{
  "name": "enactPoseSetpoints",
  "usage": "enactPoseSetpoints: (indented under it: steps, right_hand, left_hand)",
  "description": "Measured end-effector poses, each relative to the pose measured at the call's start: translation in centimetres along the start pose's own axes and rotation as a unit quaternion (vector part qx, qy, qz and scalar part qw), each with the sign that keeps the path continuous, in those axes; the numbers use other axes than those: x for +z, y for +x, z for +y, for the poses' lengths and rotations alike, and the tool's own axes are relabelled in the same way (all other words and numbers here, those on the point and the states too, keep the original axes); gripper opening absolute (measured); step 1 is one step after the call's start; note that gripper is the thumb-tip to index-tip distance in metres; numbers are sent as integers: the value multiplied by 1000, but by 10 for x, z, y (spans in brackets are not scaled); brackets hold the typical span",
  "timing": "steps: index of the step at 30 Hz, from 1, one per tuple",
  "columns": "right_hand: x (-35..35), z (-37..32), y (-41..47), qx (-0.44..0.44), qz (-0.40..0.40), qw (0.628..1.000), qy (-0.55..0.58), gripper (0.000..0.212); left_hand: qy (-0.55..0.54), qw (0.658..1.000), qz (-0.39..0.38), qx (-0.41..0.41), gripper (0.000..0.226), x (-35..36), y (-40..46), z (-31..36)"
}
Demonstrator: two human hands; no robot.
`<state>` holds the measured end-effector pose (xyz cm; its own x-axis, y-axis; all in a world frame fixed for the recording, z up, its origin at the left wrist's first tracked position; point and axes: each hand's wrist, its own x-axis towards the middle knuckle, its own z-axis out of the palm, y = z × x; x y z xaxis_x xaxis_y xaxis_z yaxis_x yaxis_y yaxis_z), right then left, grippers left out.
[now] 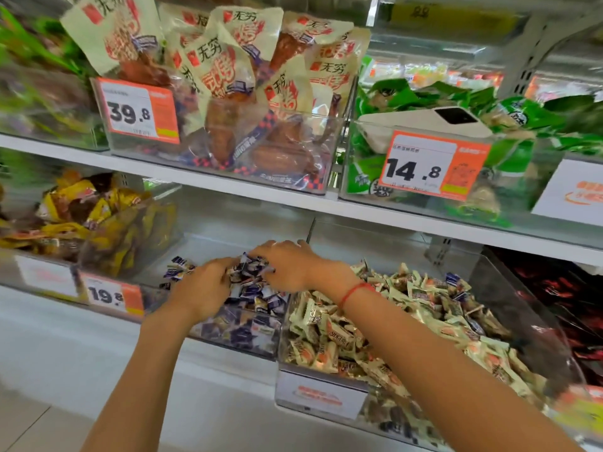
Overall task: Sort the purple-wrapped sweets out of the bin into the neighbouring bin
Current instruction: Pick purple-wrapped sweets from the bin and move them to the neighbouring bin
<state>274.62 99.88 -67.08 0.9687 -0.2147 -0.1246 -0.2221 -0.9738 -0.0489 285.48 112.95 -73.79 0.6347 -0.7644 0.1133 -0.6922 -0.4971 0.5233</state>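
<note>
Both hands sit over the purple-sweet bin (pixel 228 334), just left of the cream-sweet bin (pixel 329 380). Your left hand (pixel 202 288) & right hand (pixel 287 269) curl round a heaped clump of purple-wrapped sweets (pixel 249 272) btwn them. Risk: clump's loose, so wrappers can slip out the gap btwn your palms & spill over the front wall. A few purple strays (pixel 453 280) lie in the cream-sweet bin, far side; easy to miss.

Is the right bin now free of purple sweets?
No. A few purple sweets lie among the cream ones in the right bin.
</note>
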Motion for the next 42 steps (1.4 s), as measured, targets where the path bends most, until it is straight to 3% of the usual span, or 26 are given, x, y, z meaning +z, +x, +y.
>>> enactPoseSetpoints:
  steps: [5,9,11,14,18,21,26,32,36,39,42]
  right_hand:
    - [4,28,-107,-35,178,980,83,29]
    - [14,87,-204,104,281,952,61,20]
    - [23,126,-237,195,332,923,7,20]
    - [39,175,-263,299,342,890,-21,29]
    - [58,191,-263,332,389,854,102,36]
    - [66,188,-258,345,404,836,134,30]
    - [64,184,-260,341,409,832,158,28]
    - [61,179,-261,336,418,827,166,26]
    - [64,181,-260,333,422,828,160,24]
    - [67,183,-259,322,437,829,135,18]
    - [65,187,-259,318,436,836,98,56]
  left_hand:
    - [33,999,16,24,31,-23,-14,33]
    - [40,991,83,101,27,-32,-47,108]
    - [-1,984,77,158,24,-22,-58,149]
    - [-33,970,15,239,21,8,-54,206]
    - [-9,948,-88,305,24,66,-16,265]
    - [3,937,-159,312,28,111,13,294]
    - [148,915,-246,282,46,160,35,319]
    - [180,922,-214,266,36,170,44,314]
    - [116,939,-158,281,37,148,34,301]
    - [-10,958,-101,269,28,127,22,285]
    - [-223,936,-120,245,21,112,7,284]
